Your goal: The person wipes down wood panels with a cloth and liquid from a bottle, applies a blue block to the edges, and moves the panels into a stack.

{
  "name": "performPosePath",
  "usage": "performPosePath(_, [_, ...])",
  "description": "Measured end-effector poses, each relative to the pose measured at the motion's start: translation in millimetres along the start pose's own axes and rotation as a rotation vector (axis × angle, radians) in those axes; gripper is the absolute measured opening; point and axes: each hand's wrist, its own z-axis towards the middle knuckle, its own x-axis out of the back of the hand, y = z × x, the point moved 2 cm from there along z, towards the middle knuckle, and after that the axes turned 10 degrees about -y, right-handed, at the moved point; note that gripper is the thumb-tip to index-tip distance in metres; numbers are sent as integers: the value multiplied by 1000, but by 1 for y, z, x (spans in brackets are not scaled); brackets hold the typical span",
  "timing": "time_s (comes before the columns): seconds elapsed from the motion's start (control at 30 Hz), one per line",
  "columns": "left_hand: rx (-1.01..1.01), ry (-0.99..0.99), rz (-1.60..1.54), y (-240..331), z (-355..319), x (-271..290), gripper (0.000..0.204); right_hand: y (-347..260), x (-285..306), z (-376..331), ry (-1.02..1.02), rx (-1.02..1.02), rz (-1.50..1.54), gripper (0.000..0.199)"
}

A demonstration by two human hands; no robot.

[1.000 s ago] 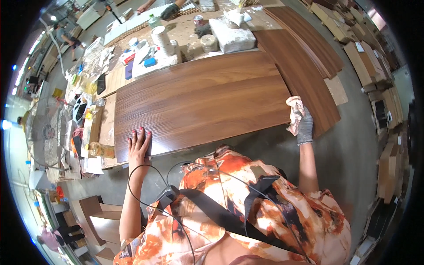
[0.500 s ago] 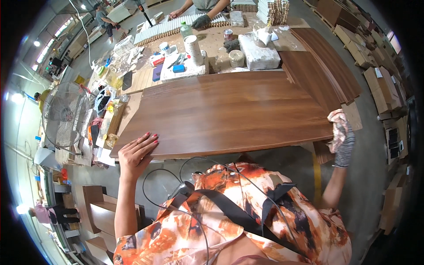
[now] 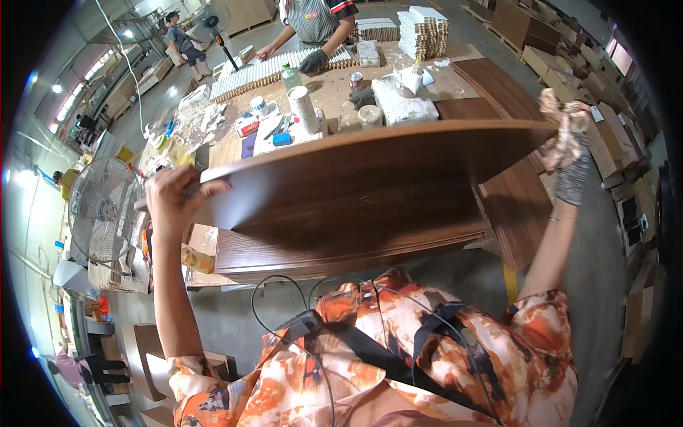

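A brown wood-grain panel (image 3: 356,167) is tipped up, its near long edge raised and its underside toward me. At its left end, my left hand (image 3: 173,196) is closed on the edge, with the thumb along the underside. My gloved right hand (image 3: 569,153) is at the raised right corner with a crumpled patterned cloth (image 3: 558,124) about the fingers, which are mostly hidden; it appears to grip the corner. Beneath lies a stack of similar brown panels (image 3: 356,257) on the table.
Further brown panels (image 3: 516,228) lie to the right. Beyond the raised panel are a white roll (image 3: 302,107), a green bottle (image 3: 290,77) and a plaster-smeared white block (image 3: 404,101). Across the table, a co-worker's gloved hand (image 3: 313,62) rests by a row of white-edged strips (image 3: 263,77). A fan (image 3: 107,192) stands left.
The near edge of the top panel has risen from the stack, exposing its underside and the panels below. Both hands have moved up with it, and the left has closed on the edge.
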Motion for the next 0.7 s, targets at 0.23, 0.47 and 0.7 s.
performPosePath(0.23, [230,-98,-30,-42,41,-11,41,91,-44,52,637,177,-69,31])
performPosePath(0.47, [330,532,-358,-130,-14,-25,53,74,-14,42,667,291,-188,33])
performPosePath(0.7, [761,239,-1300,-136,-135,-205,70,119,74,-10,81,81,541,25])
